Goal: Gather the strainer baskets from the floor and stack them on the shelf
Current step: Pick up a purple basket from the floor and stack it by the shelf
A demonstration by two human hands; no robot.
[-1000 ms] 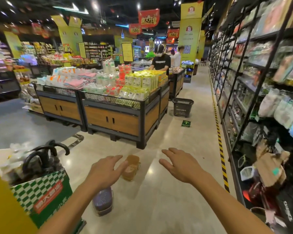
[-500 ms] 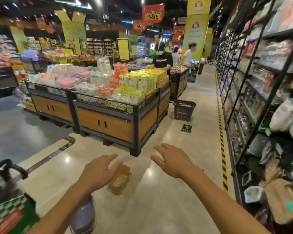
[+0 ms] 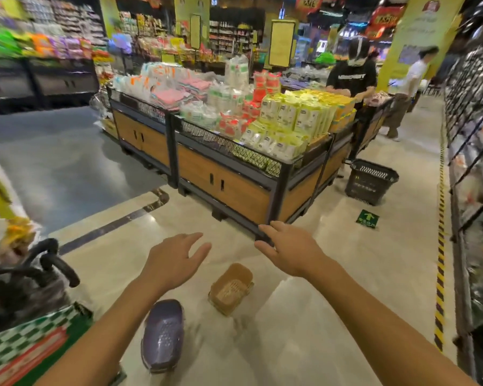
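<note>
Below left hand [image 3: 170, 263], right hand [image 3: 293, 252] — tan basket [image 3: 230, 288]

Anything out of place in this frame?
Yes: a tan strainer basket and a purple strainer basket lie loose on the aisle floor, apart from each other, not on the shelf rack at right. The left hand and right hand are open, holding nothing.

Bright overhead light, motion-blurred wide-angle edges

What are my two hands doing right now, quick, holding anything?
Left hand: open, fingers spread, holding nothing.
Right hand: open, fingers spread, holding nothing.
</note>
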